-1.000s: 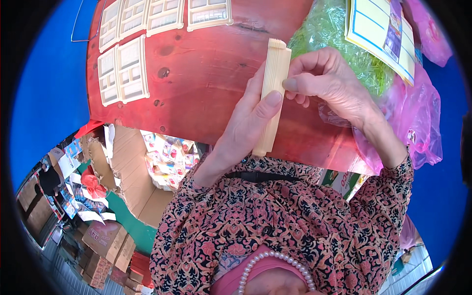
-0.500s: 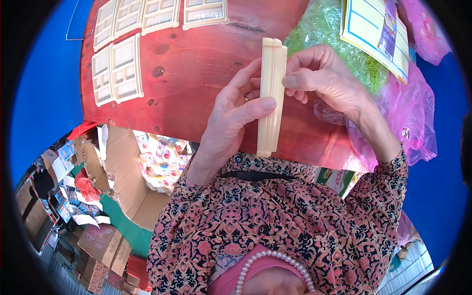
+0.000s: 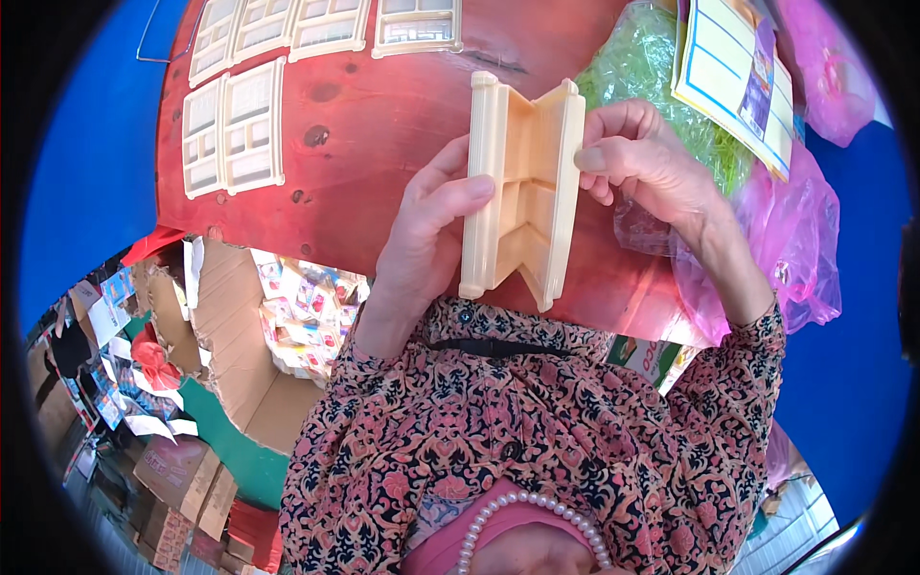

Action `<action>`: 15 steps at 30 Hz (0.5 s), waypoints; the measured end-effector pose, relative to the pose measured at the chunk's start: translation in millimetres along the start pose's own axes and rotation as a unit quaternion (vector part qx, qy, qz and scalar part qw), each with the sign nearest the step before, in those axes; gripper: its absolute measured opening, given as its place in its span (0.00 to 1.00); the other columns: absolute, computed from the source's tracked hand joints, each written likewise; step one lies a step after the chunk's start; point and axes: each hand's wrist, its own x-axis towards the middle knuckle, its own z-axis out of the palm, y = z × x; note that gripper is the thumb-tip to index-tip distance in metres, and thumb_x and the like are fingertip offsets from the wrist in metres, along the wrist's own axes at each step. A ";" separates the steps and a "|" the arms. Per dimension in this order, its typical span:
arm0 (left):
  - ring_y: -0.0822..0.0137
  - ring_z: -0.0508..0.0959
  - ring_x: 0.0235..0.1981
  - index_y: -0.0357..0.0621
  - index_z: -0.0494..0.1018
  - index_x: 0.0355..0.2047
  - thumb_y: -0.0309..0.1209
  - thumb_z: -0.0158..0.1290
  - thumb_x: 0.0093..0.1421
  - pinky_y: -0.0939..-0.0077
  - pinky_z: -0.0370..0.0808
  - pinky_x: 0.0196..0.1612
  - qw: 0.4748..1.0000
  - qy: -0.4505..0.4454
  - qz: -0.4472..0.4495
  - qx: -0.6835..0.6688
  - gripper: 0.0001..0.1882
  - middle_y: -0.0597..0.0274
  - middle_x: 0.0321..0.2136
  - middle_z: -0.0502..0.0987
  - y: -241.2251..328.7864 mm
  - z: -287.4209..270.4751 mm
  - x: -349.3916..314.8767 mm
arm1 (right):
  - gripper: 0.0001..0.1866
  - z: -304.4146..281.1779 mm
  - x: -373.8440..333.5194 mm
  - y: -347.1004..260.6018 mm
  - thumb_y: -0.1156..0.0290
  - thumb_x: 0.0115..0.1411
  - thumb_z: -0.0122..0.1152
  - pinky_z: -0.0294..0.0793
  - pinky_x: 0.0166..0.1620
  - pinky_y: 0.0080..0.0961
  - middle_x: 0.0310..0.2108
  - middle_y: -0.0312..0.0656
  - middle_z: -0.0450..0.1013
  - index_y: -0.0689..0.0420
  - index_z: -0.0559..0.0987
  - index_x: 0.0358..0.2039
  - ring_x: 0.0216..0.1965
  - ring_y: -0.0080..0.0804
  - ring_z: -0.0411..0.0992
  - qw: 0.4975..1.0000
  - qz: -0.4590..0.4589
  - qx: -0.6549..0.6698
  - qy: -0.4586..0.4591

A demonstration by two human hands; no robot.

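A cream plastic hinged case (image 3: 524,192), part opened like a book, is held upright between my two hands above the red table. Shallow compartments show inside its two halves. My left hand (image 3: 436,216) grips the left half, thumb on its outer face. The right half's edge is pinched between the thumb and fingers of my right hand (image 3: 637,158). Similar cream cases lie spread open on the table at the far left: one (image 3: 254,125) in the nearer row, several (image 3: 331,24) in the farther row.
The red wooden table (image 3: 383,144) has dark knots. At its right lie a clear bag with green contents (image 3: 661,105), yellow-white printed card sheets (image 3: 733,77) and pink plastic bags (image 3: 800,220). Below left stands an open cardboard box (image 3: 244,335) beside many small packets (image 3: 311,307).
The cream case was closed and has been opened partway, its halves now spread in a V. My hands have moved slightly apart with it.
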 end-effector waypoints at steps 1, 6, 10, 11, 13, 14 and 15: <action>0.70 0.71 0.44 0.32 0.60 0.51 0.32 0.49 0.52 0.75 0.66 0.49 1.000 -0.002 0.009 0.005 0.26 0.56 0.43 0.70 -0.8 -1.6 0.3 | 0.05 -0.1 -0.6 1.2 0.76 0.46 0.58 0.63 0.18 0.15 0.15 0.39 0.70 0.63 0.75 0.19 0.14 0.21 0.65 1.000 0.005 0.005 0.010; 0.70 0.71 0.43 0.32 0.61 0.50 0.31 0.47 0.54 0.76 0.67 0.48 1.000 -0.001 -0.008 0.002 0.24 0.57 0.43 0.70 1.4 -2.0 1.6 | 0.05 -5.5 -3.2 -2.4 0.75 0.45 0.59 0.63 0.18 0.14 0.15 0.40 0.70 0.63 0.74 0.18 0.13 0.21 0.65 1.000 -0.001 0.015 0.007; 0.70 0.73 0.40 0.32 0.62 0.50 0.29 0.44 0.58 0.77 0.69 0.45 0.998 -0.012 -0.059 0.026 0.20 0.57 0.40 0.72 -10.7 -8.2 6.3 | 0.05 -9.8 -13.6 -23.8 0.73 0.46 0.61 0.65 0.21 0.13 0.17 0.38 0.71 0.62 0.77 0.22 0.17 0.18 0.67 1.000 -0.005 -0.020 -0.008; 0.70 0.73 0.40 0.32 0.62 0.50 0.29 0.44 0.58 0.77 0.69 0.45 0.998 -0.014 -0.060 0.025 0.20 0.57 0.40 0.72 -16.3 -9.8 6.2 | 0.05 -9.5 -16.2 -28.7 0.73 0.45 0.61 0.65 0.21 0.13 0.17 0.37 0.71 0.62 0.77 0.21 0.16 0.18 0.67 0.999 -0.029 -0.039 -0.002; 0.69 0.74 0.38 0.32 0.62 0.49 0.28 0.43 0.60 0.76 0.71 0.41 0.942 -0.030 0.024 0.334 0.18 0.57 0.39 0.73 -29.6 -8.8 4.7 | 0.05 -8.3 -19.1 -35.2 0.73 0.45 0.61 0.64 0.20 0.13 0.16 0.37 0.71 0.62 0.77 0.21 0.16 0.17 0.66 0.998 -0.031 -0.051 0.008; 0.68 0.74 0.36 0.31 0.62 0.48 0.28 0.45 0.59 0.76 0.70 0.39 0.958 -0.013 0.060 0.280 0.18 0.58 0.35 0.74 -37.5 -0.7 5.4 | 0.05 -8.7 -19.3 -36.8 0.73 0.46 0.61 0.64 0.20 0.13 0.16 0.37 0.71 0.62 0.77 0.21 0.16 0.17 0.66 0.998 -0.038 -0.053 -0.001; 0.68 0.74 0.36 0.31 0.62 0.48 0.28 0.45 0.59 0.76 0.70 0.39 0.958 -0.013 0.061 0.278 0.18 0.58 0.35 0.74 -39.4 -1.3 4.9 | 0.05 -8.6 -19.5 -37.7 0.73 0.46 0.60 0.63 0.20 0.13 0.16 0.36 0.71 0.62 0.77 0.21 0.16 0.17 0.66 0.997 -0.045 -0.054 -0.011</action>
